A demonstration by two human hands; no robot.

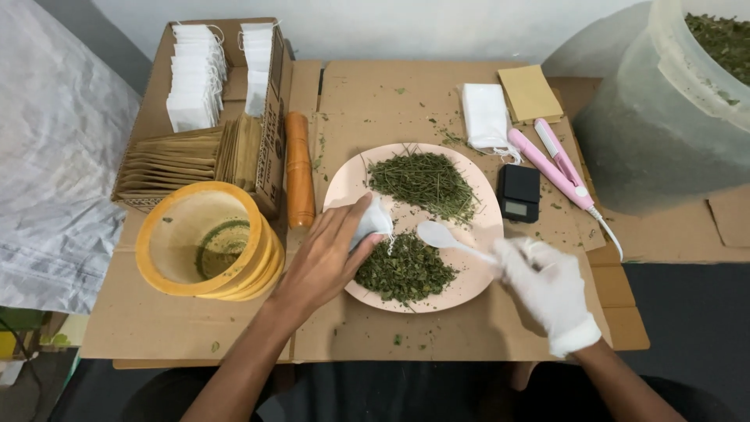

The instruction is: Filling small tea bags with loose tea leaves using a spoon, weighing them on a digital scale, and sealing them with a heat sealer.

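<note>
From the head view, your left hand [328, 254] lies over the near-left part of the pink plate [476, 281], its fingers [353, 219] pinched around a small white bag [373, 221] held just above the herbs. Your right hand [551, 289], in a white glove, sits at the plate's near-right edge with its fingers closed around the handle of a white spoon [441, 234].

The spoon's long axis runs from your right hand up and leftward, so its bowl rests over the plate's middle, just right of the bag. The bowl looks empty, though that is hard to tell. The bag lies left of the spoon's bowl and near it but apart; your left hand already has it, and the right is the farther of the two.

Two heaps sit on the plate: stemmy herbs [426, 181] at the far side and leafy herbs [405, 270] at the near side, directly under the bag and beside the bowl.

Around the plate on the cardboard-covered tabletop [156, 328]: stacked yellow bowls [205, 241] to the left, a box [160, 168] of brown envelopes and white bags behind them, an orange roller [298, 168], a small black scale [519, 192], a pink sealer [551, 160], and a tub [664, 101] of dried leaves far right.
</note>
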